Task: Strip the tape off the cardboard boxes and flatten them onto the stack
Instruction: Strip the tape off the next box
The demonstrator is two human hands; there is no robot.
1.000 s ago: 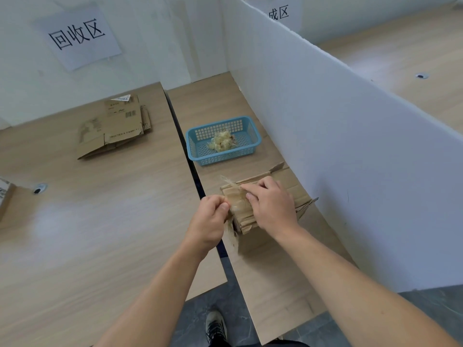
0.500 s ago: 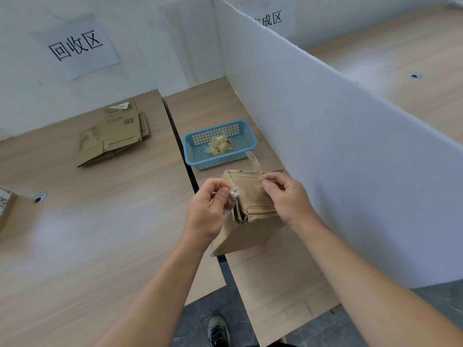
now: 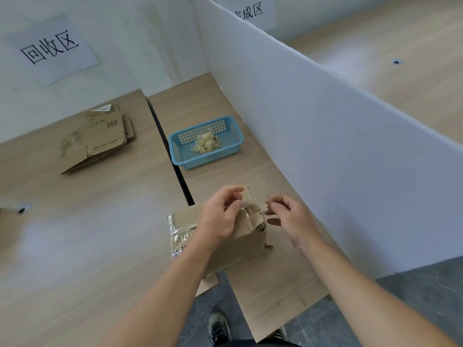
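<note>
A brown cardboard box [image 3: 240, 244] lies on its side across the gap between two wooden tables, its left end covered in shiny clear tape [image 3: 179, 236]. My left hand [image 3: 220, 216] rests over the box's top and grips a torn flap at its far edge. My right hand [image 3: 290, 219] is just right of the box's torn corner and pinches a small strip of tape between thumb and forefinger. A stack of flattened boxes [image 3: 96, 139] lies on the left table, far back.
A blue plastic basket [image 3: 235, 140] holding a wad of stripped tape stands beyond the box. A tall white partition [image 3: 338, 136] runs along the right table's edge. A dark gap [image 3: 172, 156] divides the two tables. My shoes show on the grey floor below.
The box has been turned and lowered so its taped end faces left. My left hand moved onto its top; my right hand pulled tape off to the right of the corner.
</note>
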